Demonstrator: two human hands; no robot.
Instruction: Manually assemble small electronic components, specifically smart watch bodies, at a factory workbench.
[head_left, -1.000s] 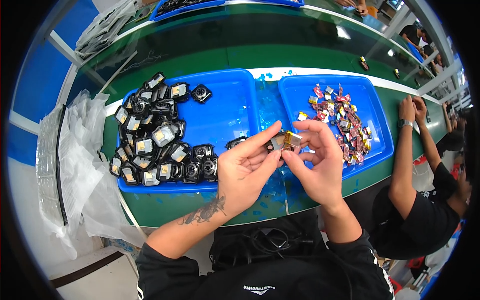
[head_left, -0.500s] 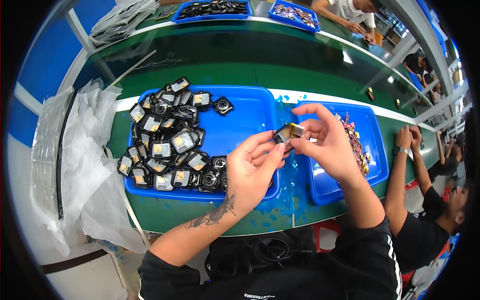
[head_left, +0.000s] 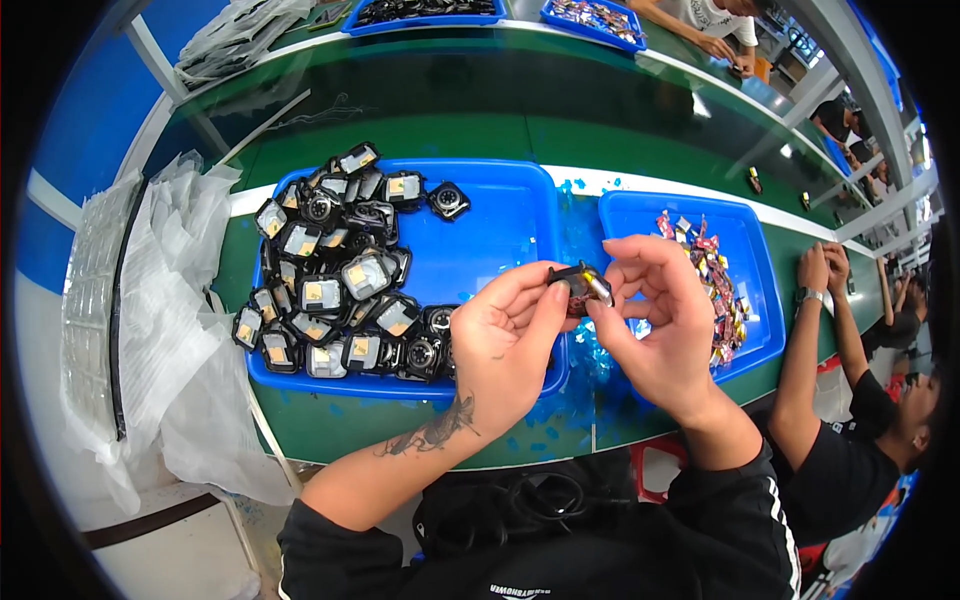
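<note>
Centre frame: small black squarish case pinched in left hand; right hand grips glossy silver-yellow block.

This is a workshop of the factory-line kind. I sit at a long green table edged in white, with co-workers at my right and across from me. Blue trays hold parts in bulk: black watch cases in one, small mixed pieces in the other, with blue scraps between. More filled trays stand on the far side. Pale posts rise at right; plastic sheeting lies at my left.
</note>
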